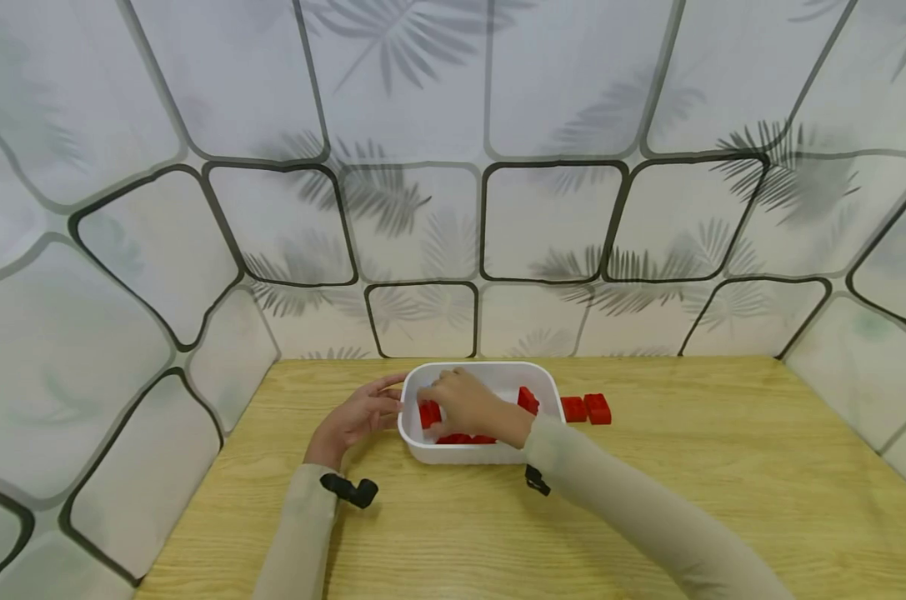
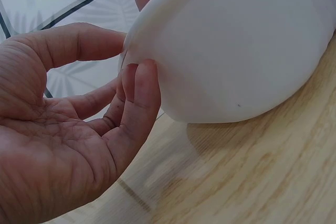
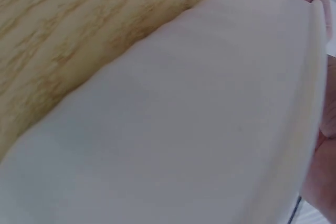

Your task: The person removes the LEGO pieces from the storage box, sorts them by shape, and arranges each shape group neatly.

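Observation:
A white plastic tub (image 1: 525, 455) with rounded corners stands on the table, with several red toy bricks (image 1: 528, 400) inside. My right hand (image 1: 471, 408) reaches over its near right side into the left half. Its fingers are curled and pinch a red brick (image 1: 428, 414) between fingertips and thumb. At the tub's left end, my left hand (image 1: 355, 419) touches the outside with loosely bent fingers. In the left wrist view, the fingertips (image 2: 149, 72) rest against the tub's wall (image 2: 236, 51). The tub's side hides the right hand's grip in the right wrist view.
Two more red bricks (image 1: 586, 408) lie on the wooden table (image 1: 437, 533) just right of the tub. A patterned cloth wall (image 1: 422, 217) encloses the back and both sides. Black straps (image 1: 350, 490) with small cameras sit on the wrists.

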{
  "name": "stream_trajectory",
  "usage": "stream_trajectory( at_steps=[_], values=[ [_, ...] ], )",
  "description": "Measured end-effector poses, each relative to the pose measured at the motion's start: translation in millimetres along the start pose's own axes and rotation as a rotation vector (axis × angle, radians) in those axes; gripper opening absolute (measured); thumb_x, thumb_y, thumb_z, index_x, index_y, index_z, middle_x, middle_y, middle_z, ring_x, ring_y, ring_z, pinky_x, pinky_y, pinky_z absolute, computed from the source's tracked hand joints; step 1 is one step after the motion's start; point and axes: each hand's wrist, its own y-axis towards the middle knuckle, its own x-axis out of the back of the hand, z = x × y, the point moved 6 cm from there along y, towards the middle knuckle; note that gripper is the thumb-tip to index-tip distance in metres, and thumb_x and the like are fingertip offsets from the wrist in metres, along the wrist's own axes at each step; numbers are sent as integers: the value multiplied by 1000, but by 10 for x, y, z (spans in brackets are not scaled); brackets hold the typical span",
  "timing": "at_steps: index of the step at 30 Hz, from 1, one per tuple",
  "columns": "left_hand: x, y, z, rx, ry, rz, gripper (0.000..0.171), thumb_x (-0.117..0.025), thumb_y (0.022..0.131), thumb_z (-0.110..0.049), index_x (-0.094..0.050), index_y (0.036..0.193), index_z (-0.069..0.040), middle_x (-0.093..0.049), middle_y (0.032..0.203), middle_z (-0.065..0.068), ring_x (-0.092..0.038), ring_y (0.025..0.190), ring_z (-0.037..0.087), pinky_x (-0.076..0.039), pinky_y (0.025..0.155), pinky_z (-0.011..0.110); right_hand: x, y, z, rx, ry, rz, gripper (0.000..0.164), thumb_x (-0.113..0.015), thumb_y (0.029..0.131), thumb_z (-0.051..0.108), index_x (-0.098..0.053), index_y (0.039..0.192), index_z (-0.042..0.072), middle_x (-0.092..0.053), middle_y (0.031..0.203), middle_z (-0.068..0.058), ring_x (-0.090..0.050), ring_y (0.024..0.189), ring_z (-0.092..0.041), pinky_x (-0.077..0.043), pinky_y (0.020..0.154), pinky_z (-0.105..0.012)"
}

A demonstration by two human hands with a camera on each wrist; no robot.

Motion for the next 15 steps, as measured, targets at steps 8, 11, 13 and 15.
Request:
stream_trajectory(
  at_steps=[8,11,13,15],
  values=[
    [-22,0,-26,-2,-1,12,66,-51,102,1,-20,160,2,-66,107,-7,-66,99,8,-57,90,29,271,-178,10,68,-7,-154,34,-82,84,23,-71,115,16,-75,107,1,-65,102,-21,-50,93,-42],
    [-15,0,-17,4,15,-3,66,-50,102,1,-21,160,1,-65,109,-6,-65,101,10,-57,91,31,384,-260,19,90,-31,-223,35,-83,83,23,-71,115,16,-76,109,2,-64,100,-20,-50,90,-40],
    [-8,-3,-10,9,27,-14,65,-50,102,1,-21,160,1,-64,110,-4,-64,102,11,-57,91,31,442,-311,19,101,-44,-261,37,-85,82,23,-70,115,17,-76,109,2,-64,101,-20,-51,90,-39],
    [3,-3,0,15,33,-26,65,-50,101,1,-22,160,1,-64,111,-3,-64,102,11,-57,91,31,491,-365,14,108,-55,-289,38,-86,81,23,-70,115,17,-76,110,2,-65,102,-20,-51,91,-39]
  ],
)
